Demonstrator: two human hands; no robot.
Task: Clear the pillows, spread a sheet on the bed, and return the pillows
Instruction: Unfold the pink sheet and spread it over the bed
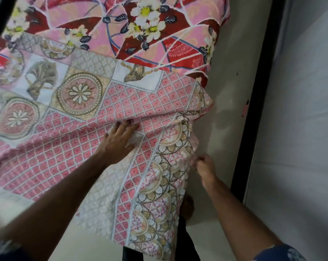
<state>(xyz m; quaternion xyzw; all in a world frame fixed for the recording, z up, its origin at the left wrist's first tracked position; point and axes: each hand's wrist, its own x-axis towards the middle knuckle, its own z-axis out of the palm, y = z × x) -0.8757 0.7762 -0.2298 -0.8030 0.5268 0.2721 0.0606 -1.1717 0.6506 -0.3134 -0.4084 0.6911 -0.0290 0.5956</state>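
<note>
A pink sheet (74, 132) with a lattice and medallion pattern lies over the near part of the bed and hangs down past its right corner. Beyond it, a red and pink flowered sheet (121, 29) covers the far part of the bed. My left hand (120, 140) presses flat on the pink sheet near the corner, fingers straight, with a fold bunched just ahead of the fingertips. My right hand (204, 166) pinches the hanging edge of the pink sheet at the bed's side. No pillows are in view.
A pale floor (229, 91) runs along the bed's right side. A dark vertical door frame (253, 91) and a light wall panel (300, 110) stand to the right. A dark bed leg (185, 232) shows under the hanging sheet.
</note>
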